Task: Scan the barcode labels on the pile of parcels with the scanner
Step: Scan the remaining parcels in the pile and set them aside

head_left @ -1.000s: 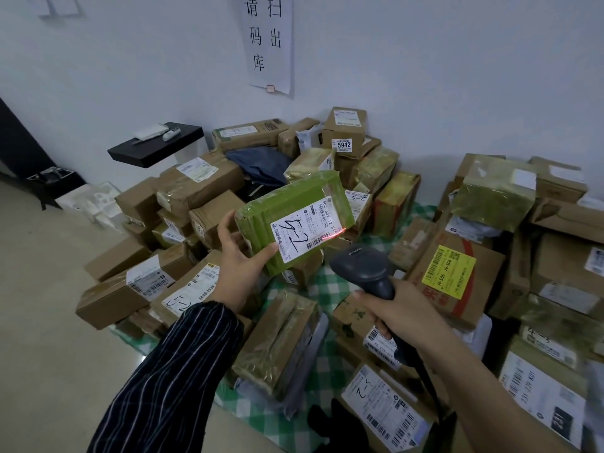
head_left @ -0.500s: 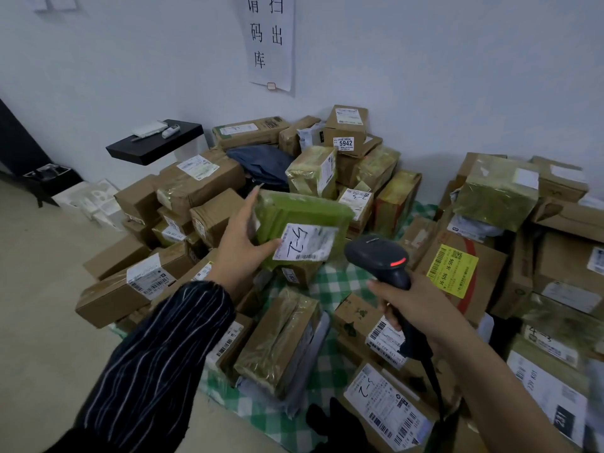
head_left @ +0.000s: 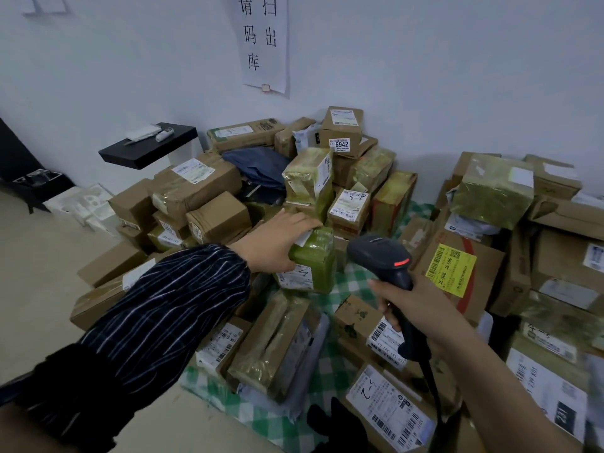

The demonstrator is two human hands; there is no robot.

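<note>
A green-wrapped parcel (head_left: 315, 256) with a white label lies low on the pile, resting on other boxes. My left hand (head_left: 274, 240) grips its top left end, sleeve striped dark. My right hand (head_left: 415, 305) holds a dark handheld scanner (head_left: 380, 256) by the handle, its head just right of the green parcel, a red light lit on its side. A cable runs down from the handle. Brown and green-taped parcels with barcode labels lie heaped all around on a green checked cloth (head_left: 330, 371).
A box numbered 5942 (head_left: 341, 132) tops the heap against the white wall. A box with a yellow label (head_left: 451, 269) sits right of the scanner. A black shelf (head_left: 150, 148) juts out at left. Bare floor lies to the left.
My left hand has lowered the green parcel from scanning height onto the pile and turned its label downward. The scanner has drawn back to the right; the red beam is off the label.
</note>
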